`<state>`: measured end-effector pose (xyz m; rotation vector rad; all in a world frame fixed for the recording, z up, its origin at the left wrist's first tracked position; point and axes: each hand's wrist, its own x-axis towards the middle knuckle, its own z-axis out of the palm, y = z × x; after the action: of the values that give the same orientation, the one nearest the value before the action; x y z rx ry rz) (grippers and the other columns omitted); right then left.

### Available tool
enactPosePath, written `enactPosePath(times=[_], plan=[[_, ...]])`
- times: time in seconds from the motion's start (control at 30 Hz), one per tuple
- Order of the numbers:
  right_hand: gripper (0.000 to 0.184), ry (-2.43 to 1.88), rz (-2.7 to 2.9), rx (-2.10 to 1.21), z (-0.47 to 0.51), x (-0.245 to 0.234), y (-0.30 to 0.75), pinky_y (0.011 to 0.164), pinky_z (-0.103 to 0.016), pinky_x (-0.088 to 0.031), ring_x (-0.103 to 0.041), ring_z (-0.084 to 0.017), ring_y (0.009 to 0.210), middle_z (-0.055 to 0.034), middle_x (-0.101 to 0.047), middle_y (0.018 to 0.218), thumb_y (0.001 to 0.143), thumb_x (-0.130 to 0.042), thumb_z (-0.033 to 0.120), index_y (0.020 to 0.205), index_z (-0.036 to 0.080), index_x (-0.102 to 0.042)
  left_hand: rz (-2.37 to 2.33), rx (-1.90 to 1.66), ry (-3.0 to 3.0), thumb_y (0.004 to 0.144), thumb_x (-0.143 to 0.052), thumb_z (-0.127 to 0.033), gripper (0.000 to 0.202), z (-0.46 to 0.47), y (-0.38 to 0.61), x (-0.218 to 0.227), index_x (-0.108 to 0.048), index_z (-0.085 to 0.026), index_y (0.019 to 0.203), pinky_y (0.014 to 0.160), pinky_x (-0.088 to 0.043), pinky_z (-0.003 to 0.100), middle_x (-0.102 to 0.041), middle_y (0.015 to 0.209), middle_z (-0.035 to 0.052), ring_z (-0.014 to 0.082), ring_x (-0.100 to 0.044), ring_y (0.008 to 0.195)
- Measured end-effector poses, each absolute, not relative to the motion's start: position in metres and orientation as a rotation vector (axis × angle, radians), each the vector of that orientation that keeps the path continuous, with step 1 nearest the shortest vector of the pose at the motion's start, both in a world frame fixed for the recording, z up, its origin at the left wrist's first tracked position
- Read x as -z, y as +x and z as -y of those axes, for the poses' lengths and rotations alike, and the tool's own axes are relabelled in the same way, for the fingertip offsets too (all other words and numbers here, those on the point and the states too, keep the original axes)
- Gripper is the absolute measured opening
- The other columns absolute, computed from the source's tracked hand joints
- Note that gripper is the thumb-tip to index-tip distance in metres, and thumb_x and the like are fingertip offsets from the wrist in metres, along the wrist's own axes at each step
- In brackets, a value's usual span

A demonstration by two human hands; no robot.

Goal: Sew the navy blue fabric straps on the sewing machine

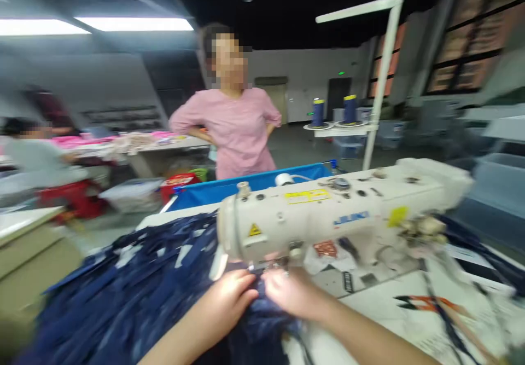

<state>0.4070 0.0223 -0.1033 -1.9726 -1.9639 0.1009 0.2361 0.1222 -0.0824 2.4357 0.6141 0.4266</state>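
Together, both hands (pixel 262 294) pinching crumpled navy fabric (pixel 135 294) under cream sewing machine (pixel 328 217).

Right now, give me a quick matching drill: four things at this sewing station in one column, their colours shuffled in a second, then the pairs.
Things:
1. sewing machine
2. fabric pile
3. thread snips
4. bin behind the machine

Colours:
A. orange
B. bright blue
C. cream
D. navy

Pairs: 1-C, 2-D, 3-A, 4-B. The left hand and right hand both pinch navy cloth under the machine head.
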Motion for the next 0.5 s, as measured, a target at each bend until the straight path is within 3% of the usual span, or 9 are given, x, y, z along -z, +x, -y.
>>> enactPosePath(times=[0.03, 0.1, 0.3, 0.5], plan=[[0.027, -1.985, 1.897, -0.134, -0.026, 0.106, 0.413, 0.083, -0.028, -0.049, -0.064, -0.018, 0.094, -0.0017, -0.069, 0.102, 0.092, -0.040, 0.020, 0.103, 0.022, -0.065, -0.597, -0.331, 2.535, 0.083, -0.058, -0.023, 0.020, -0.119, 0.232, 0.082, -0.068, -0.023, 0.101, 0.094, -0.043, 0.034, -0.064, 0.108, 0.0059, 0.0246, -0.057, 0.104], [0.032, -2.069, 1.778, -0.193, -0.033, 0.113, 0.423, 0.070, -0.030, -0.053, -0.067, -0.024, 0.083, -0.0077, -0.071, 0.089, 0.093, -0.039, 0.031, 0.097, 0.020, -0.068, -0.511, -0.154, 2.698, 0.085, -0.051, -0.016, 0.029, -0.117, 0.231, 0.081, -0.063, -0.021, 0.112, 0.098, -0.040, 0.036, -0.062, 0.114, 0.0073, 0.0240, -0.054, 0.108], [0.027, -1.971, 1.816, -0.213, -0.044, 0.142, 0.431, 0.084, -0.034, -0.049, -0.064, -0.024, 0.095, -0.0040, -0.069, 0.103, 0.087, -0.046, 0.034, 0.099, 0.026, -0.070, -0.330, -0.074, 2.797, 0.089, -0.046, -0.013, 0.028, -0.124, 0.229, 0.078, -0.059, -0.018, 0.113, 0.098, -0.039, 0.030, -0.061, 0.111, 0.0070, 0.0204, -0.054, 0.107], [0.034, -1.976, 1.801, -0.172, -0.046, 0.166, 0.428, 0.088, -0.044, -0.046, -0.063, -0.029, 0.092, -0.0089, -0.069, 0.101, 0.087, -0.043, 0.040, 0.102, 0.024, -0.069, -0.516, -0.167, 2.758, 0.088, -0.040, -0.009, 0.035, -0.117, 0.226, 0.085, -0.057, -0.019, 0.116, 0.095, -0.042, 0.030, -0.060, 0.111, 0.0066, 0.0199, -0.052, 0.106]])
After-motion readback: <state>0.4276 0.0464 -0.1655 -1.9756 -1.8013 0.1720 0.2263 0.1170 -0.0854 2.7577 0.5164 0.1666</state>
